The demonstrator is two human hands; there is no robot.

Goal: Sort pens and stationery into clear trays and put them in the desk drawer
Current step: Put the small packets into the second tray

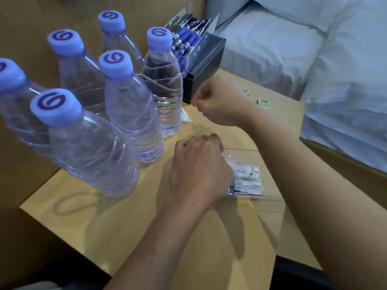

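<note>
A clear tray (270,197) lies on the wooden desk (129,222) and holds several small white wrapped packets (246,178). My left hand (199,170) covers the tray's left end, fingers curled down over it and fingertips hidden. My right hand (219,99) hovers in a fist beyond it, thumb and forefinger pinched with nothing visible between them. Just left of that fist, another white packet (185,117) lies by a bottle. Small yellow erasers (264,103) sit at the desk's far right. A second clear tray of blue pens (188,36) rests on a black box (206,65).
Several water bottles (125,105) with blue caps crowd the left half of the desk. A bed with white sheets (314,59) runs along the right side. A wooden wall panel stands behind the bottles. A black chair (297,275) shows at the bottom edge.
</note>
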